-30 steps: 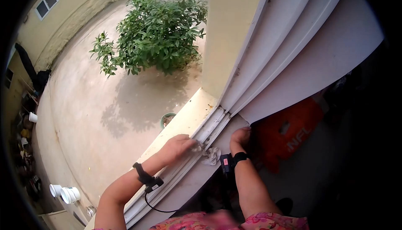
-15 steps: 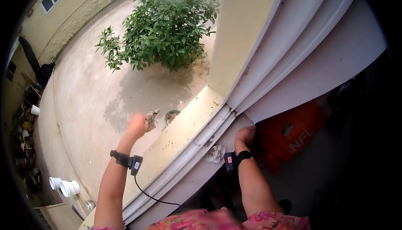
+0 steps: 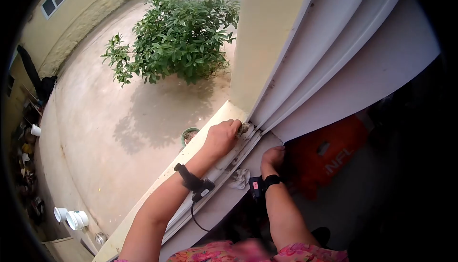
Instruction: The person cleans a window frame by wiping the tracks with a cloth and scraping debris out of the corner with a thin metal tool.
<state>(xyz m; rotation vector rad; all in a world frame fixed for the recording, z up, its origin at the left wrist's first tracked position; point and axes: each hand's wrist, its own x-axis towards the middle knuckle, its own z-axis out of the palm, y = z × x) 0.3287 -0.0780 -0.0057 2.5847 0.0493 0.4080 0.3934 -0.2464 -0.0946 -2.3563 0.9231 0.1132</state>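
My left hand (image 3: 222,139) is closed on a crumpled, dirty cloth (image 3: 244,128), mostly hidden by the fingers. It presses into the corner where the window track (image 3: 228,162) meets the upright frame (image 3: 286,71). On the inner sill (image 3: 217,204), my right hand (image 3: 273,157) sits with its fingers curled at the edge; whatever they hold, if anything, is hidden. A crumpled whitish wad (image 3: 240,178), tissue or cloth, lies on the sill between the track and my right wrist. Dirt specks show along the frame.
An orange bag with white letters (image 3: 334,154) is below the sill at right. Outside, a green pot (image 3: 184,135) stands close to the outer ledge (image 3: 157,188). A leafy bush (image 3: 179,33) and white buckets (image 3: 77,220) are in the yard. A cable hangs from my left wristband.
My left hand has come in from over the yard, moving right with the cloth to the track's corner. My right hand stays on the sill. The view has shifted slightly.
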